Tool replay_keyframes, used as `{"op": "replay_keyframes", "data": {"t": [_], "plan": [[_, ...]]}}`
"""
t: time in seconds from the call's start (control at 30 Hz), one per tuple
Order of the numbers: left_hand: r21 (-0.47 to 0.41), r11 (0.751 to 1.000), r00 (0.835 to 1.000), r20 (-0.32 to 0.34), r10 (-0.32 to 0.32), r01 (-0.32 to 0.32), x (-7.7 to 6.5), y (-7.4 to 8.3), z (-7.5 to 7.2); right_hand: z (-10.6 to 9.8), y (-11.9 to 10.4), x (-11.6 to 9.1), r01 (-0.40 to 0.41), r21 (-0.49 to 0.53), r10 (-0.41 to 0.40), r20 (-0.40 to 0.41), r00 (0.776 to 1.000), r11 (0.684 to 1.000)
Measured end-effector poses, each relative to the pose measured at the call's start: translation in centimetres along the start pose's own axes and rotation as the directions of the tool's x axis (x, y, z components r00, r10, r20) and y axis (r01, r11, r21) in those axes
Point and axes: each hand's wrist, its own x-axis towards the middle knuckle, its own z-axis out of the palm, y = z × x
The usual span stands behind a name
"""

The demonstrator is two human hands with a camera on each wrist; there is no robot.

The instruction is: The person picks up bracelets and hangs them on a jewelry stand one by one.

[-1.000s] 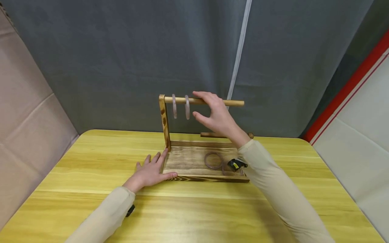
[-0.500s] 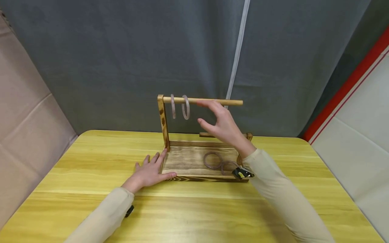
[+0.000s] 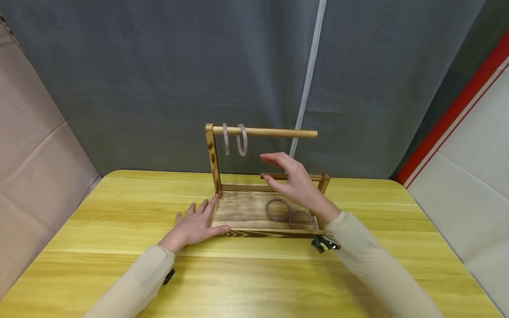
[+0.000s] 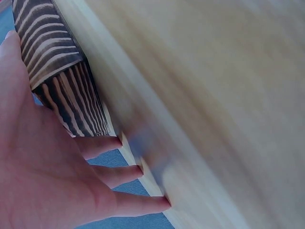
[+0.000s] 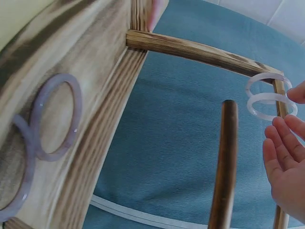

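Observation:
Two pale mauve bangles hang from the upper bar (image 3: pixel 278 132) of a wooden rack: one bangle (image 3: pixel 226 143) close to the left post (image 3: pixel 214 161), another bangle (image 3: pixel 244 143) just right of it. Two more lie in the rack's tray (image 3: pixel 240 214), a left bangle (image 3: pixel 268 210) and a right bangle (image 3: pixel 291 219) that meet at their edges. My right hand (image 3: pixel 298 185) is in front of the lower bar (image 3: pixel 270 176), fingers loosely bent, holding nothing. My left hand (image 3: pixel 192 227) rests at the tray's left end, fingers spread, touching the frame and table.
The rack stands on a yellow wood-grain table (image 3: pixel 246 282), near its back edge. Behind hangs a grey curtain (image 3: pixel 179 79). A right post (image 3: pixel 324 184) carries the lower bar, whose left end is free. The upper bar's right end is free too.
My right hand has come down from the upper bar and slightly right, to the lower bar's height. The hanging right bangle has turned a little. My left hand stays in place.

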Motion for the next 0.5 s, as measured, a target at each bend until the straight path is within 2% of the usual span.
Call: {"op": "replay_keyframes", "data": {"t": [0.3,0.5], "plan": [[-0.003,1.000,1.000,0.005,0.002,-0.002,0.0,-0.2,0.1,0.5,0.3,-1.6,-0.048,0.040,0.045,0.055,0.997,0.998],[-0.002,1.000,1.000,0.009,-0.002,0.002,-0.1,-0.2,0.0,0.9,0.8,-2.6,-0.027,0.036,0.024,0.083,0.996,0.999]]}}
